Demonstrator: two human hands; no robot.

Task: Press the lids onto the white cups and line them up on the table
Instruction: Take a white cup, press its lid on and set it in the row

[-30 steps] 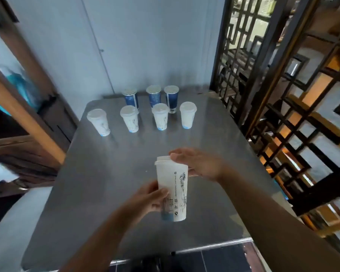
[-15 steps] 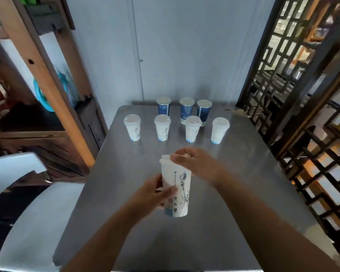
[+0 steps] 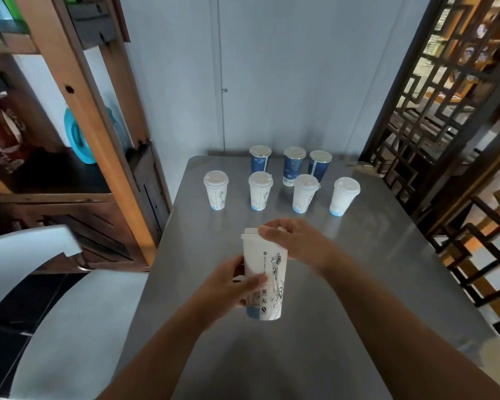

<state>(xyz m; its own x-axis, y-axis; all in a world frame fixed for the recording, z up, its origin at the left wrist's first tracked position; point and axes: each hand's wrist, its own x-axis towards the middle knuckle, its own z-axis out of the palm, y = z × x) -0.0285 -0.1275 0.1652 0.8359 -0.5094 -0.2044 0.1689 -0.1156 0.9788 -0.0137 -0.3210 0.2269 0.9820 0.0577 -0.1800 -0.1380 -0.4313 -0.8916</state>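
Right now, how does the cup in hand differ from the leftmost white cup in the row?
The held cup is gripped by the left hand, with the right hand gripping its lid; the left-end cup stands untouched. The held cup is near the person; the left-end cup stands far back. Both are white with line drawings and blue bases.

No word or number can be read. The white cup point(image 3: 267, 272) gripped between the left hand point(image 3: 228, 287) and the right hand point(image 3: 295, 241) carries a vertical line of small print beside a line drawing of a figure. A few small symbols stand just under the left thumb. All are too small to read. The blue cups point(image 3: 293, 168) beyond the hands show only pale blurred marks.
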